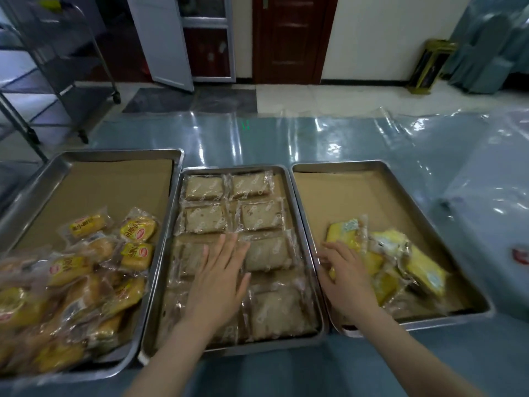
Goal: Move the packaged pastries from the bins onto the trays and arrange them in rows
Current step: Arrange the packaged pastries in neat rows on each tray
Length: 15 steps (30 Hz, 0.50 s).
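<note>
Brown packets (262, 216) lay in rows, so my left hand (220, 276) pressed them level with straight fingers (229, 247), while my right hand (346, 279) touched yellow packets (423, 270), grip unclear.

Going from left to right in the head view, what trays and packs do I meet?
Left tray, heaped bread packs → middle tray, brown pastries in rows → right tray, yellow cake packs piled.

dark wooden door (292, 38), white wall (378, 35), pale tiled floor (329, 96), metal rack (57, 67) at left
</note>
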### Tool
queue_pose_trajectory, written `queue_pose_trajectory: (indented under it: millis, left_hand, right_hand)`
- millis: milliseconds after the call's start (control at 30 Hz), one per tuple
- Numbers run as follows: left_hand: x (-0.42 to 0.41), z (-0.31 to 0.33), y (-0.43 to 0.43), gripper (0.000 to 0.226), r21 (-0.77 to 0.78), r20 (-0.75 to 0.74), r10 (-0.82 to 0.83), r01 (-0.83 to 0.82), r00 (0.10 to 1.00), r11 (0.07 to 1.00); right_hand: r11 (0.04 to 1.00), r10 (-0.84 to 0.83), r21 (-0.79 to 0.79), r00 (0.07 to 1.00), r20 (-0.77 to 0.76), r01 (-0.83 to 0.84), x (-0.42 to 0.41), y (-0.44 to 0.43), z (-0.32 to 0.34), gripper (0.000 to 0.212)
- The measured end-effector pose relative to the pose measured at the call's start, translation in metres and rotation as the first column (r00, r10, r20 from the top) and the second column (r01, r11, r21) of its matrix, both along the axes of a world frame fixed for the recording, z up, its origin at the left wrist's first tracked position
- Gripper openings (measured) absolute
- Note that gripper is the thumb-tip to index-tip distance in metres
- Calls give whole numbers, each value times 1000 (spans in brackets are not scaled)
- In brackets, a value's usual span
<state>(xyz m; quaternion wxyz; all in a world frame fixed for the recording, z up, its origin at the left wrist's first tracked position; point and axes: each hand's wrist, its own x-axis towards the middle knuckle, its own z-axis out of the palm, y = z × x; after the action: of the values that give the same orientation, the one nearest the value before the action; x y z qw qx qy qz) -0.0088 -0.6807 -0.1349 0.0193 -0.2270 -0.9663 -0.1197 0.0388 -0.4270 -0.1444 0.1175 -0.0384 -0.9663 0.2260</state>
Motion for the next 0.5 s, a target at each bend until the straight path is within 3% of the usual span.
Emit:
queue_pose_trajectory:
  millis: [133,333,400,500]
  left_hand:
    - [18,6,28,59,11,-18,-49,49,999,999]
    - [36,5,73,55,50,-22,-38,39,999,998]
    - [42,4,88,53,66,-8,-23,23,1000,998]
    - [48,-1,109,52,9,-3,-14,14,1000,1000]
  right_hand:
    - [989,-148,-21,988,-38,147,25,40,10,24]
    - [923,-323,-124,910,261,364,3,86,17,71]
    - [940,-308,-26,875,372,342,-17,97,22,82]
    - [976,-211,50,872,443,211,-38,109,19,74]
